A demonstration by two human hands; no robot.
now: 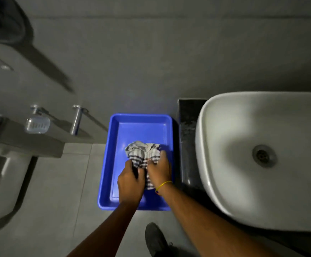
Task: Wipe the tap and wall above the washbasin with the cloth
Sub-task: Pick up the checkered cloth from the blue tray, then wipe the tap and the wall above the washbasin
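Note:
A crumpled white cloth with dark checks [141,153] lies in a blue plastic tray [113,127] on the floor. My left hand [130,182] and my right hand [160,171] both grip the cloth's near end, side by side. A yellow band circles my right wrist. The white oval washbasin [243,136] with its round drain [264,155] sits to the right on a dark counter [188,127]. The grey tiled wall [151,52] rises behind the tray and the basin. No tap over the basin is in view.
At the left, a clear soap dish [37,125] and a chrome bar fitting [76,119] stick out from the wall above a white toilet cistern [4,173]. A dark garment hangs at the top left. My dark shoe [156,238] stands on the grey floor tiles.

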